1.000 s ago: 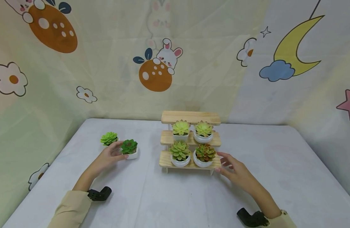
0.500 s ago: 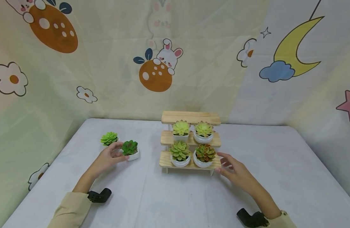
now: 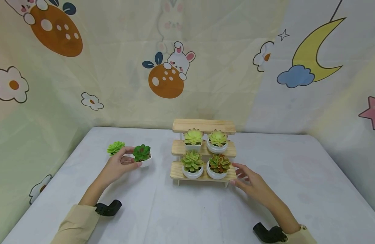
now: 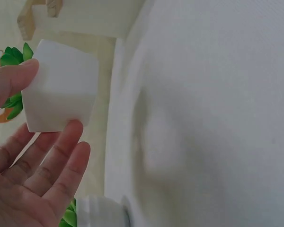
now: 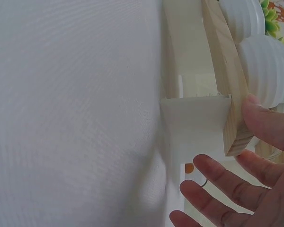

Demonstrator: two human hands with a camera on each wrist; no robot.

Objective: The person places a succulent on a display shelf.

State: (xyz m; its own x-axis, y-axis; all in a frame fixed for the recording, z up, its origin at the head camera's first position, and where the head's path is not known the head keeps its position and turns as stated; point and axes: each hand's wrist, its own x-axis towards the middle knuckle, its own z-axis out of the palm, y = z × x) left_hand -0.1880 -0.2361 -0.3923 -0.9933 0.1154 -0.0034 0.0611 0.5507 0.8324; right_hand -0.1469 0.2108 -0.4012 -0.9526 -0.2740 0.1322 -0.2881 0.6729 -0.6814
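My left hand [image 3: 117, 167] pinches a square white pot [image 4: 61, 90] between thumb and fingers, raised off the table. A dark green succulent [image 3: 141, 153] grows from it. Behind that hand a bright green succulent [image 3: 115, 148] shows; its white ribbed pot [image 4: 102, 212] appears in the left wrist view. My right hand [image 3: 251, 181] grips the right end of the lowest plank of a three-tier wooden plant stand [image 3: 202, 126], thumb at the front edge and index finger at the back. The other fingers [image 5: 217, 189] are spread free.
On the stand's bottom tier sit a green succulent [image 3: 192, 161] and a reddish one [image 3: 219, 163] in round white pots. Two pale green succulents, left [image 3: 193, 137] and right [image 3: 218, 138], fill the middle tier. A white cloth covers the table [image 3: 181, 213]; a printed curtain [image 3: 123, 67] hangs behind.
My left hand has lifted the potted dark green succulent slightly and carried it a little to the right. My right hand and the plant stand have stayed put.
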